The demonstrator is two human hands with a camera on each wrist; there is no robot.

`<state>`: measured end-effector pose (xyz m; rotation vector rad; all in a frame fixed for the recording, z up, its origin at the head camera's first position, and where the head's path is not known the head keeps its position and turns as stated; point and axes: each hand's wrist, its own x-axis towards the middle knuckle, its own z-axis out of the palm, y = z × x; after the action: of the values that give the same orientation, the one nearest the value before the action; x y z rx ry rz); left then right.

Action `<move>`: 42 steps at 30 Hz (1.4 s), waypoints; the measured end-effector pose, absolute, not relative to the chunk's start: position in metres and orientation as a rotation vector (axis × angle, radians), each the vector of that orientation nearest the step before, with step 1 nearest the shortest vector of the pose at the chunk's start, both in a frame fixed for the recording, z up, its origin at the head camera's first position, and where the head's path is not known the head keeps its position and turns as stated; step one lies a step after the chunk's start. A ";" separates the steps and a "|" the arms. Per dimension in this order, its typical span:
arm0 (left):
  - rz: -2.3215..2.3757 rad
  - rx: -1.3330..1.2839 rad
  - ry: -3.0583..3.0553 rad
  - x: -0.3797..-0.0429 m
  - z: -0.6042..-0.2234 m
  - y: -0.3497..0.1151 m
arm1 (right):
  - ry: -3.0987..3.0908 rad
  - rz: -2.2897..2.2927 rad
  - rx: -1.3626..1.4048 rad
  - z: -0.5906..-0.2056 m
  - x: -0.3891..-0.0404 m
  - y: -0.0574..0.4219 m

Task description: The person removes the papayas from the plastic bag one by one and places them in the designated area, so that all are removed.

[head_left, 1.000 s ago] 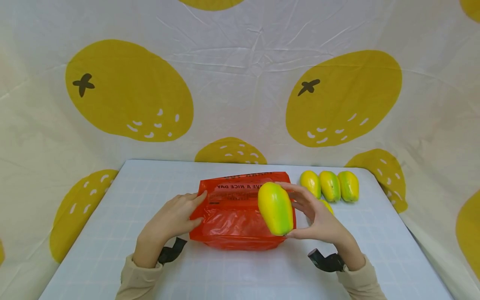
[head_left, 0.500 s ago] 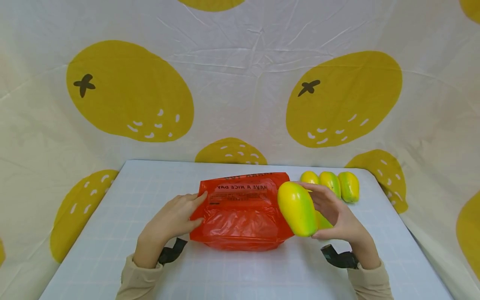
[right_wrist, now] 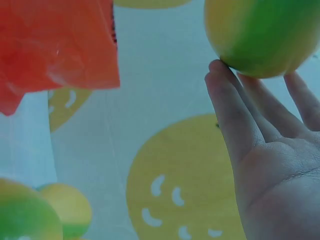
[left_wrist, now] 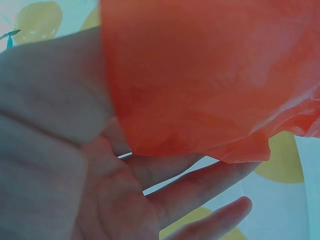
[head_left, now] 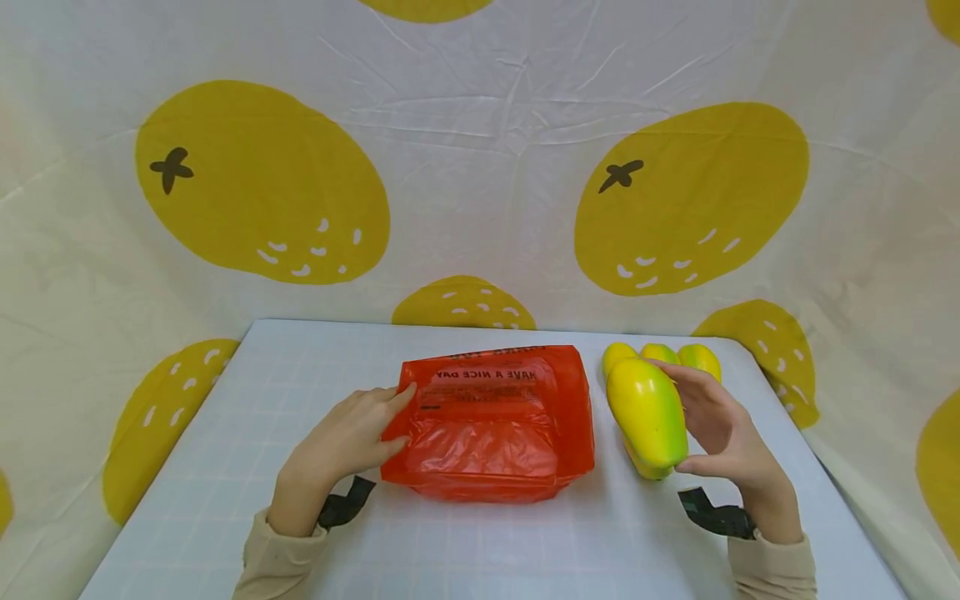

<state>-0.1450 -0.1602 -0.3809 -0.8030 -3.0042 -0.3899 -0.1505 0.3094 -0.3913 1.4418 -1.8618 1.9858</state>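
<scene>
In the head view my right hand point(head_left: 731, 429) holds an oblong yellow-green fruit point(head_left: 647, 412), like a papaya, between fingertips and thumb. In the right wrist view the fingers meet the papaya's point(right_wrist: 265, 35) lower side; the thumb is out of sight there. Another such fruit point(head_left: 651, 472) lies below the held one, mostly covered by it. At the left side of a red plastic bag point(head_left: 480, 450) my left hand point(head_left: 341, 437) touches the edge with fingers extended. The left wrist view has the bag point(left_wrist: 200, 75) hiding part of that hand, its visible fingers point(left_wrist: 210, 220) straight.
Behind the held papaya, several more fruits point(head_left: 701, 358) stand in a row near the back right edge of the white table point(head_left: 465, 550). A cloth point(head_left: 487, 200) printed with large yellow fruits hangs behind the table.
My right hand has moved right with the papaya, from in front of the red bag to over the fruit beside it. The left hand stays at the bag's left edge.
</scene>
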 end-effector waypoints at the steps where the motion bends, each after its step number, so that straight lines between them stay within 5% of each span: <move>1: -0.388 -0.805 -3.004 -0.145 -0.381 -0.160 | -1.855 1.994 1.436 -0.393 -0.151 0.313; 42: -0.391 -0.767 -3.045 -0.146 -0.382 -0.159 | -1.919 2.123 1.056 -0.434 -0.149 0.418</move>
<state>-0.1457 -0.1591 -0.3820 -0.7670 -3.0454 -0.3906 -0.1494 0.4178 -0.4343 1.0561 -1.9189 2.1229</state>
